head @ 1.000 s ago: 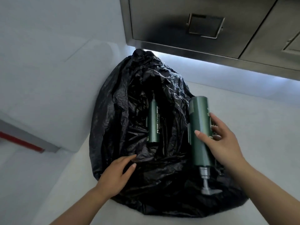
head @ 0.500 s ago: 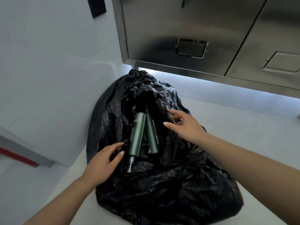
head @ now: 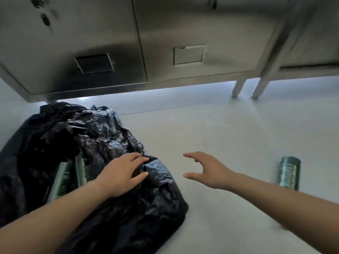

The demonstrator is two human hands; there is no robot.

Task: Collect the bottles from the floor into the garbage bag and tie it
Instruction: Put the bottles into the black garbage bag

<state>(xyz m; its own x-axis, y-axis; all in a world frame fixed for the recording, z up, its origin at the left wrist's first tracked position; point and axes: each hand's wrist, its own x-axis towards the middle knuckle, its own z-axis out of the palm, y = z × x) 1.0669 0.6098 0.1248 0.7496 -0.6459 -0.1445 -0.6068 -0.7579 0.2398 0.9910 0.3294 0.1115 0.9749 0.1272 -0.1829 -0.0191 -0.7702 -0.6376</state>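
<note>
Now L hand flat on black garbage bag, gripping nothing; R hand open, empty. I'd reach 3 o'clock to green bottle, grab mid-body.

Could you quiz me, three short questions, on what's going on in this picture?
1. True or false: the right hand is holding a bottle.
2. Where does the left hand rest?
A. on the cabinet
B. on the garbage bag
C. on the bare floor
3. How many green bottles show in the bag's mouth, and how many lie loose on the floor?

Key
1. False; it is open and empty.
2. B
3. Two in the bag, one loose bottle on the floor.
</note>
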